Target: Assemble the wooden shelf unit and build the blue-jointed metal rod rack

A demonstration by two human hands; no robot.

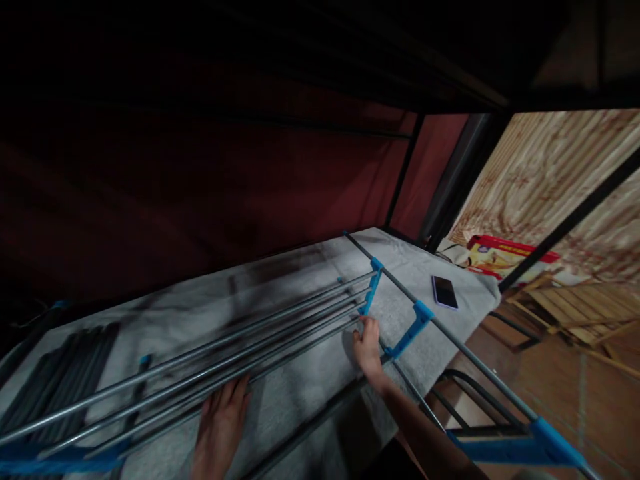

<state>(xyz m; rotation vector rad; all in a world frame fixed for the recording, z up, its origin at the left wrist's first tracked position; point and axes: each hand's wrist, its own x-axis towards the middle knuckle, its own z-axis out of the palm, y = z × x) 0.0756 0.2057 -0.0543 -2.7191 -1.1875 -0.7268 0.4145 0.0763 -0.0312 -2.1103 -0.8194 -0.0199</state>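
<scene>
A rack of long grey metal rods (295, 310) with blue plastic connectors stretches across a bed with a grey sheet. Low in the middle, my left hand (220, 420) has its fingers closed at the nearest rod; the fingertips are partly hidden. My right hand (369, 350) pinches that rod's far end, close to a blue end bracket (371, 290). Just right of this hand, a second blue bracket (413, 330) sits on a long grey side pole (460, 343). The rods' left ends meet a blue crosspiece (65, 460) at the lower left.
Several dark tubes (65, 370) lie side by side at the left. A phone (445, 292) rests on the grey sheet (320, 260). Black bed-frame bars (405, 167) rise around the bed. Beyond are a red-and-yellow box (500, 257) and a slatted wooden piece (575, 307) on the tiled floor.
</scene>
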